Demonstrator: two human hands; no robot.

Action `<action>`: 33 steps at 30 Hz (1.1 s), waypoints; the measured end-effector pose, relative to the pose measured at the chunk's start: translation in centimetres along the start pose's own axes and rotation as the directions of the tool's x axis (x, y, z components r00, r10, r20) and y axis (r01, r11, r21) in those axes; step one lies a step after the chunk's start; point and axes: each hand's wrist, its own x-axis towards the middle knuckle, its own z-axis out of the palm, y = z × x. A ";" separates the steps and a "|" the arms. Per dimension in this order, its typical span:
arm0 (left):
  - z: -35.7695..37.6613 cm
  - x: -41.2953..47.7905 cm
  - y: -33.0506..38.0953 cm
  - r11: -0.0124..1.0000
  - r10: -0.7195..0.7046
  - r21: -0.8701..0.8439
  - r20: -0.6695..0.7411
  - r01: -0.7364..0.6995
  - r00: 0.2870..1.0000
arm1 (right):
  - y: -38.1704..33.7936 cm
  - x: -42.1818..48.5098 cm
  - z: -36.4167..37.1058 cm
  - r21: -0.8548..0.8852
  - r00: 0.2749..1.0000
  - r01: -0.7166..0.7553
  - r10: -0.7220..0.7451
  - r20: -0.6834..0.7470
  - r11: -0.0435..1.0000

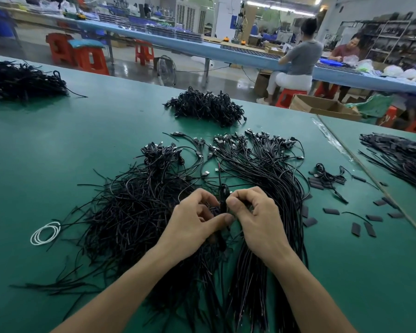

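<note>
Pinching one black cable [223, 200] from both sides, the left grip [195, 219] and the right grip [255, 217] are sitting close together, with their fingers curling in tight on it. The cable is standing long-ways between them, running from the person's side out toward the far side of the table [58, 152]. Its far end is poking out past the fingertips and pointing away from the person. Its near end is dropping down by the left thumb, where it is getting lost among other wires. So the cable is lying right in the middle, with one grip on each side.

Under the left grip, one messy heap of cut wires [130, 212] is spreading out. Under and beyond the right grip, one long bundle of plug cables [262, 164] is fanning away. Far past both grips, two more black piles are resting: a middle pile [207, 106] straight ahead and a left pile [22, 80] far off to the side.

Left of the left grip, one white cord loop [45, 233] is lying flat. Right of the right grip, short black tube pieces [331, 211] are lying scattered. About nine are lying loose, and more are sitting in a small stack too packed to count. Farther right, one more pile [399, 155] is lying on the next table. Two people [298, 56] are sitting at a blue table far behind.
</note>
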 end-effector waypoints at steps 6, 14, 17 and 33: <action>0.0 0.6 0.3 0.999 0.036 -0.025 0.062 -0.034 0.997 | 0.6 -0.2 0.8 0.098 0.998 -0.056 0.055 0.014 0.994; -0.7 1.8 0.6 0.947 0.072 -0.314 0.023 -0.062 0.997 | 1.0 0.3 0.5 0.270 0.988 -0.123 0.093 0.123 0.955; -0.8 2.7 0.4 0.981 0.094 -0.166 -0.026 -0.097 0.995 | 1.7 0.3 0.7 0.203 0.987 -0.142 0.123 0.105 0.969; -8.7 15.9 -2.9 0.493 -0.107 0.827 -0.251 0.270 0.962 | 5.7 -0.7 -0.7 -0.283 0.958 -0.243 0.276 0.081 0.928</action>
